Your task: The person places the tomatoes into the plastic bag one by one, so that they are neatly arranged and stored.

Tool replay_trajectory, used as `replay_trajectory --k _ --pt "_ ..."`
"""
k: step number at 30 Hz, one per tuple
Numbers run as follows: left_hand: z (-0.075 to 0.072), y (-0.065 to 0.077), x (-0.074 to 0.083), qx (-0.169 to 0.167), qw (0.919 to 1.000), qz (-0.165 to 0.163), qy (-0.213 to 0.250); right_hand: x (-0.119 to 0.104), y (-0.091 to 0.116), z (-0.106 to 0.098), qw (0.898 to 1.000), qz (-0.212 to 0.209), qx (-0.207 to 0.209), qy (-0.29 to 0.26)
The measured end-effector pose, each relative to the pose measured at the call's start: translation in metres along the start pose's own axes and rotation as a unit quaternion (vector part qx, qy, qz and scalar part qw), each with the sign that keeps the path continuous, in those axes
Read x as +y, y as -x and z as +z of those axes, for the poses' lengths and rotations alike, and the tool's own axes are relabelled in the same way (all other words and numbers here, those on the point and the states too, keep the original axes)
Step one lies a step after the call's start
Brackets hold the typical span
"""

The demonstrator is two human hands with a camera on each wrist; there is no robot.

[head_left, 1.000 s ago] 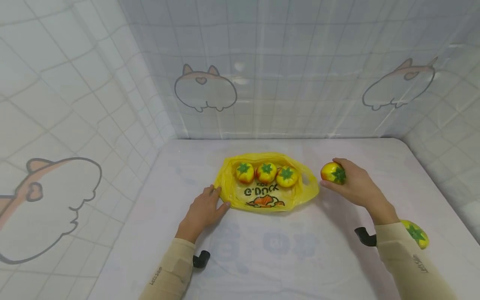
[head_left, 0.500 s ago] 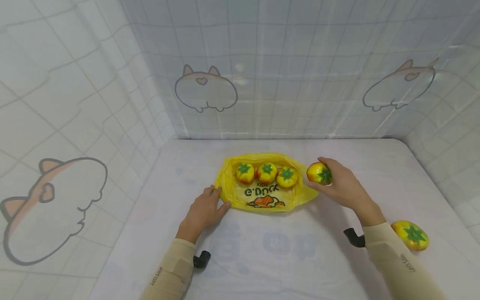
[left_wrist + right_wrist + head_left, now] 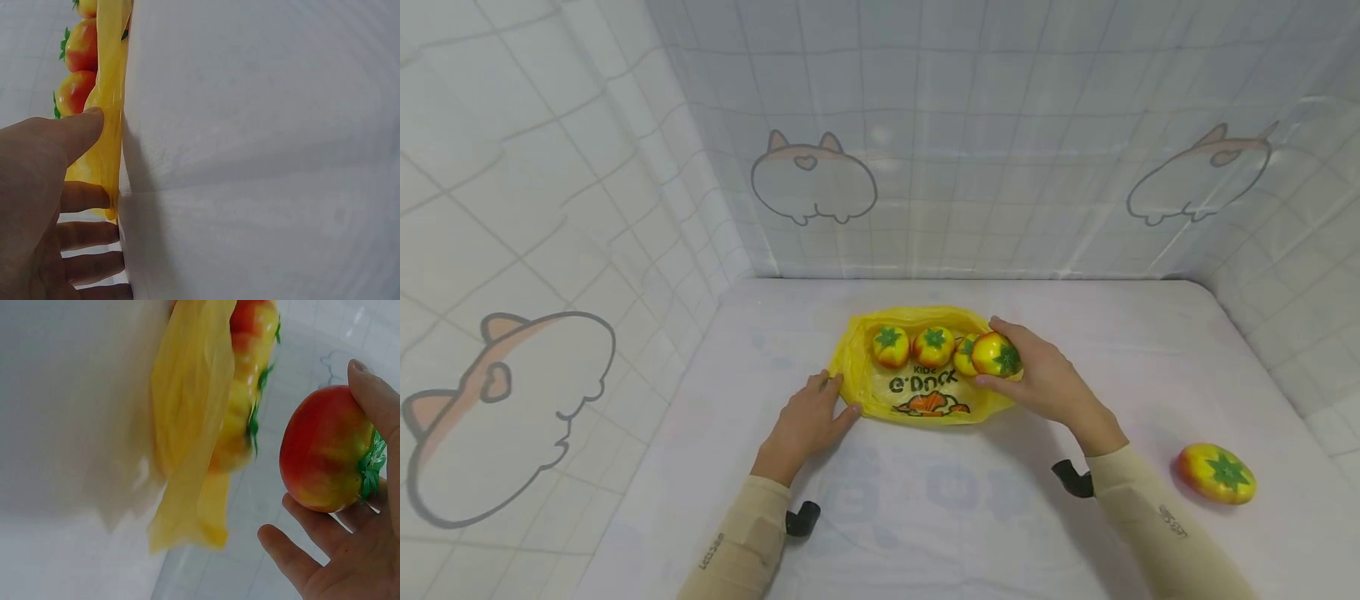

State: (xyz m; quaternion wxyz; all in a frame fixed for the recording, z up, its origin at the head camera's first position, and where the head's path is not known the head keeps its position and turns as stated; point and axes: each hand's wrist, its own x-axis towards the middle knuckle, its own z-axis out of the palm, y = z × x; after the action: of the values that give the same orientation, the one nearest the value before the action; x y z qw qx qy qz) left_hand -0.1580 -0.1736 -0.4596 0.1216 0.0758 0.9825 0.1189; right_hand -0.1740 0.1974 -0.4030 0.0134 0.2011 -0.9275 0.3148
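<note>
A yellow plastic bag [image 3: 942,418] lies spread with its mouth facing up; printing shows inside it. Three yellow-and-red persimmon-like fruits [image 3: 891,347] with green leafy tops sit in a row along its far side. My left hand [image 3: 808,419] is at the bag's left end, thumb and forefinger on either side of its edge, the other fingers spread. Over the bag's right end, my right hand [image 3: 1047,377] grips another such fruit [image 3: 325,450] between thumb and fingers. That held fruit partly covers the rightmost one in the head view.
One more persimmon-like fruit [image 3: 1216,473] lies on the white-covered table [image 3: 925,533] at the right, beside the right sleeve. Pale tile-patterned sheets [image 3: 970,167] stand upright at the back and both sides.
My right hand has carried its fruit leftward from beside the bag to over its right end. The fruit by the right sleeve has come fully into view. The left hand stays put.
</note>
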Motion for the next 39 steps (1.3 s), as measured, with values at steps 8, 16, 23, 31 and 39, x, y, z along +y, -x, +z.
replay_trajectory --k 8,16,23,31,39 --pt "0.002 -0.003 -0.003 -0.01 0.9999 -0.002 -0.004 -0.011 -0.01 0.015 1.0 -0.021 -0.01 -0.001" --pt "0.002 -0.002 -0.002 -0.007 1.0 -0.003 -0.004 -0.019 -0.016 0.027 0.999 -0.039 -0.028 0.019" --pt "0.002 -0.003 -0.003 -0.01 0.9999 -0.003 -0.004 -0.025 -0.023 0.044 0.995 -0.077 -0.029 0.048" --pt "0.002 -0.002 -0.003 -0.003 1.0 0.001 0.003 -0.036 -0.028 0.057 0.992 -0.099 -0.038 0.071" --pt "0.001 -0.003 -0.003 -0.008 1.0 -0.001 0.0 -0.045 -0.037 0.068 0.987 -0.127 -0.037 0.092"
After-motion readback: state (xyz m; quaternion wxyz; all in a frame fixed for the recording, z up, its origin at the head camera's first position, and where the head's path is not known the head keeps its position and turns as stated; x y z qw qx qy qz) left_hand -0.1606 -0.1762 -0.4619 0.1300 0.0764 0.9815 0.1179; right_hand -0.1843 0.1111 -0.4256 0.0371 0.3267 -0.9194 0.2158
